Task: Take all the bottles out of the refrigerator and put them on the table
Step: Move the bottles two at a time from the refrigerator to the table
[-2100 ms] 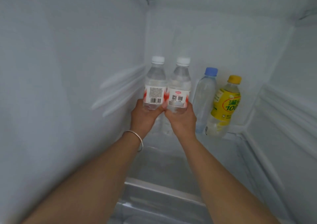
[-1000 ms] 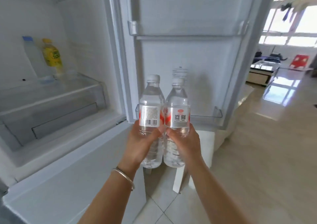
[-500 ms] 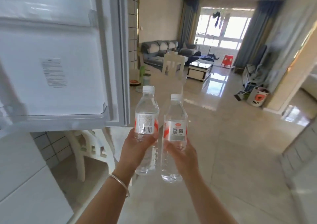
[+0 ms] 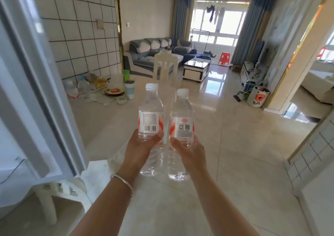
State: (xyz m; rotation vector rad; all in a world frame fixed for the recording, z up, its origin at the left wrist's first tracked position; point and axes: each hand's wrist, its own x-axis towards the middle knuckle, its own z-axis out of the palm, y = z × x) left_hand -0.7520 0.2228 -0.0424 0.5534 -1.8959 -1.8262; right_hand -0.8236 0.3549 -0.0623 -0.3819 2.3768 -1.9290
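Fingers curled tight round two clear water bottles, held upright side by side above the pale table (image 4: pixel 101 125): left hand (image 4: pixel 141 148) on the barcode-labelled bottle (image 4: pixel 151 127), right hand (image 4: pixel 188 151) on the QR-labelled bottle (image 4: pixel 181 132). Beyond, cups and dishes (image 4: pixel 115 92) at the tiled wall, a cream chair (image 4: pixel 165 67), glossy floor tiles, grey sofa (image 4: pixel 153 50), bright windows. Refrigerator door (image 4: pixel 34 91) at left.

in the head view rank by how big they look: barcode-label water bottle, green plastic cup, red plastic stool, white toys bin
1. Clear barcode-label water bottle, nearest the camera
2. White toys bin
3. Red plastic stool and green plastic cup: too alike
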